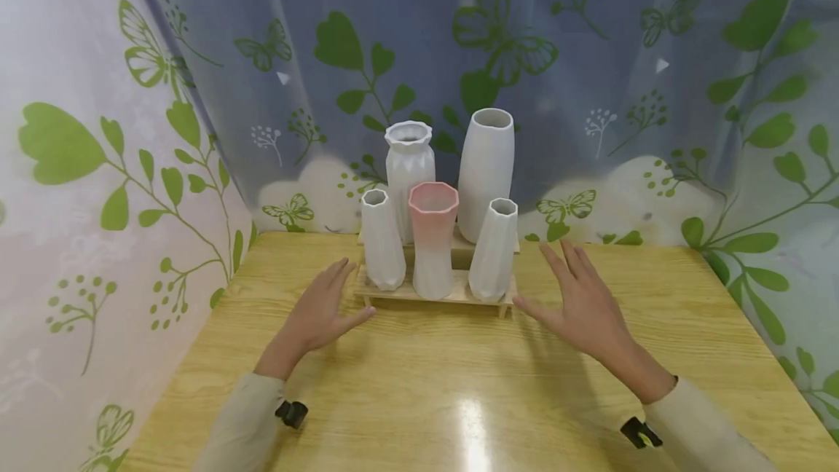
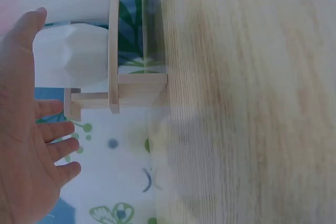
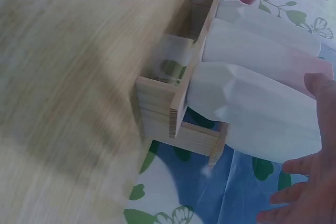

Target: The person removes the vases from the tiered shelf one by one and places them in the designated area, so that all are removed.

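A two-step wooden stand carries several vases at the back of the table. On its lower step are a slim white vase at left, a pink-and-white vase in the middle and another slim white vase at right. Behind them rise a white vase with a flared, scalloped rim and a tall smooth white vase. My left hand is held beside the stand's left end, fingers extended and holding nothing. To the right of the stand, my right hand is spread, also holding nothing.
The wooden tabletop extends in front of the stand. A blue and white curtain with green leaves and butterflies hangs behind, and similar patterned fabric lines the left side. Dark straps sit at both wrists.
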The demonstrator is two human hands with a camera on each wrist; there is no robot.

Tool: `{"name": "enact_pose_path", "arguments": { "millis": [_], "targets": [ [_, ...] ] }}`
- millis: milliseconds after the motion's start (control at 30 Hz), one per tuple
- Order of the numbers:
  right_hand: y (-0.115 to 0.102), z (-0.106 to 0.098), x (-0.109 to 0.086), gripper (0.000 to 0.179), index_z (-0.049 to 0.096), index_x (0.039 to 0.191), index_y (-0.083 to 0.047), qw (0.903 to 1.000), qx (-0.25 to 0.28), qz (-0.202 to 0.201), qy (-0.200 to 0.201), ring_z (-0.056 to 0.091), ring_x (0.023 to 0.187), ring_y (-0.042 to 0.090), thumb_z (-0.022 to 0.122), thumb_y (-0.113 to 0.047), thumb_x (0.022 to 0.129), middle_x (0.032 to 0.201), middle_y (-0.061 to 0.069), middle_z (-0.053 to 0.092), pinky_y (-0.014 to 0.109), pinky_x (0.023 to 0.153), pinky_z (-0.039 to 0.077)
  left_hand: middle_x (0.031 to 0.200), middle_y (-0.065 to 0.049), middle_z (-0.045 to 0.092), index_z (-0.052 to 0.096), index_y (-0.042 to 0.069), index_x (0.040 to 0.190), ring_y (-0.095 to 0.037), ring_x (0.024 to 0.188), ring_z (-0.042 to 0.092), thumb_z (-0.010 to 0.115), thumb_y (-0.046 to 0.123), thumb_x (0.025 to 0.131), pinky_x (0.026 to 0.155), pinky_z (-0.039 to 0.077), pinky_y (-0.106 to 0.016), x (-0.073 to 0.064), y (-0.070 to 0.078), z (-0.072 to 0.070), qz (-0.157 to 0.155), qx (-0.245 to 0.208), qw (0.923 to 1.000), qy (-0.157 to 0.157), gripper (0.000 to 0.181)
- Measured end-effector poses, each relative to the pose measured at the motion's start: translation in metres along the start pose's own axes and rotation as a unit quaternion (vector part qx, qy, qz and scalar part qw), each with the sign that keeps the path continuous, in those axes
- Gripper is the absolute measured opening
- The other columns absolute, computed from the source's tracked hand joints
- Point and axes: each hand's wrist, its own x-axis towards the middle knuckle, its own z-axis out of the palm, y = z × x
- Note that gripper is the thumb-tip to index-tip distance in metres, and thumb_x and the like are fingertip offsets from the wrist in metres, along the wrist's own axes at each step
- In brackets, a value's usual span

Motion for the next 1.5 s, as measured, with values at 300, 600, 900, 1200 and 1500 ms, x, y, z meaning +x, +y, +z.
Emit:
{"name": "enact_pose_path", "arguments": {
  "millis": [300,600,900,1200,1500],
  "targets": [
    [-0.011,-0.012,0.027,0.1,0.03,0.162,-0.007,0.9991,0.038,0.019,0.002,0.03,0.146,0.052,0.065,-0.067,0.09,0.165,0.025,0.026,0.074,0.108,0.031,0.166,-0.021,0.025,0.029,0.002,0.16,-0.045,0.149,0.03,0.066,0.063,0.092,0.117,0.029,-0.064,0.016,-0.016,0.007,-0.024,-0.067,0.9973,-0.02,0.098],
    [-0.021,-0.015,0.049,0.097,0.034,0.159,-0.008,0.995,0.095,0.03,0.0,0.037,0.145,0.045,0.068,-0.065,0.089,0.161,0.02,0.038,0.069,0.11,0.034,0.167,-0.016,0.025,0.028,0.01,0.162,-0.043,0.15,0.028,0.071,0.066,0.087,0.117,0.029,-0.064,0.028,-0.033,0.023,-0.053,-0.126,0.9897,-0.042,0.103],
    [-0.03,-0.006,0.06,0.095,0.039,0.157,-0.013,0.9859,0.159,0.054,0.002,0.047,0.137,0.041,0.073,-0.066,0.085,0.157,0.015,0.044,0.065,0.103,0.042,0.165,-0.016,0.031,0.028,0.009,0.162,-0.042,0.149,0.032,0.075,0.066,0.083,0.116,0.033,-0.062,0.041,-0.039,0.031,-0.053,-0.149,0.9862,-0.048,0.109],
    [-0.039,0.003,0.068,0.089,0.047,0.151,-0.012,0.976,0.212,0.041,0.031,0.057,0.126,0.035,0.079,-0.059,0.083,0.143,0.012,0.056,0.057,0.097,0.051,0.158,-0.014,0.045,0.036,0.013,0.16,-0.037,0.146,0.039,0.079,0.061,0.083,0.115,0.035,-0.059,0.042,-0.043,0.036,-0.035,-0.164,0.9852,-0.037,0.1],
    [-0.041,0.01,0.068,0.078,0.051,0.144,-0.009,0.9739,0.219,0.049,0.034,0.064,0.113,0.033,0.08,-0.052,0.086,0.127,0.013,0.063,0.051,0.086,0.058,0.156,-0.016,0.047,0.04,0.01,0.158,-0.039,0.145,0.041,0.077,0.058,0.085,0.113,0.038,-0.06,0.041,-0.044,0.035,-0.026,-0.175,0.9837,-0.032,0.095]
  ]
}}
